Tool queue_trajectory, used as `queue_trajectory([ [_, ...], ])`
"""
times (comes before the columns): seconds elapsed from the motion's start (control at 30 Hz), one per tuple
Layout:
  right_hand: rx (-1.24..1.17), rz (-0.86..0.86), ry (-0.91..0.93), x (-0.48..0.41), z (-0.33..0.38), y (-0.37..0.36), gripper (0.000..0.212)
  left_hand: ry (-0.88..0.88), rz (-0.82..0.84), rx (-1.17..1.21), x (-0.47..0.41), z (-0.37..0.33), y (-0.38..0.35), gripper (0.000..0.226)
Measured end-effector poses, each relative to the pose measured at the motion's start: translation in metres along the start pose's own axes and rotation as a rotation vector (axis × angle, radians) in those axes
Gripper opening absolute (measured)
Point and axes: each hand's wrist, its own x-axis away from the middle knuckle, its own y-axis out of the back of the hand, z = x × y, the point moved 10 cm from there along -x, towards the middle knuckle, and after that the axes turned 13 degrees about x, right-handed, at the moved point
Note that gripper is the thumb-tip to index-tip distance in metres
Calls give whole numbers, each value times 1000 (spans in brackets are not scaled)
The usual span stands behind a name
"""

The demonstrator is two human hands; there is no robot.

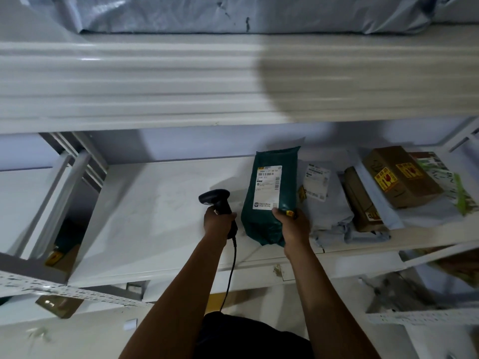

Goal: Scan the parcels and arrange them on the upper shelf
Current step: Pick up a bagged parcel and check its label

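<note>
So the upper shelf (155, 81) already has a big grey mailer (233, 11) lying along it. The lower shelf (155, 203) has a pile at its right end that isn't moved up yet: cardboard boxes (399, 177) and a pale poly bag (329, 216). The green parcel (272, 193) is near the middle of the front edge, label up, with the right hand (293, 226) gripping its lower corner. The left hand (217, 221) is wrapped round the scanner (216, 200) just beside it. I'd say it's early days, and this one isn't scanned yet.

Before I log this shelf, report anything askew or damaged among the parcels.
Right of the dark green plastic mailer, the pile is untidy: a grey plastic bag lies crumpled, a narrow brown cardboard box tilts beside it, and a larger brown cardboard box with yellow stickers lies askew. No tear or spill shows.
</note>
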Motion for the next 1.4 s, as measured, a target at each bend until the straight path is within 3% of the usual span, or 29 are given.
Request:
queue_trajectory([
  [0.1,45,28,-29,0,-4,-6,35,-2,26,38,-6,4,-3,67],
  [0.27,59,45,-28,-5,-9,-17,76,-28,101,103,-12,2,-13,73],
  [0.43,19,50,-65,-4,-5,-14,44,-91,120,-2,-13,-9,-20,65],
  [0.6,-52,44,-63,-4,-5,-8,40,-234,85,-114,-11,-19,-24,46],
  [0.7,-133,70,-49,-2,-7,-5,38,-399,35,-13,1,-34,-19,32],
  [0.8,-225,115,-27,7,-3,-4,34,-468,136,51,17,-45,-30,31],
  [0.97,-277,153,21,20,4,0,40,-445,391,-92,37,-40,-66,32],
  [1.1,-287,147,55,30,14,11,39,-543,368,-283,50,-44,-67,28],
  [1.2,-283,153,134,34,29,25,43,-463,414,-245,62,-54,-74,26],
  [1.4,-360,185,277,59,56,60,52,-80,693,-107,120,-37,-116,38],
])
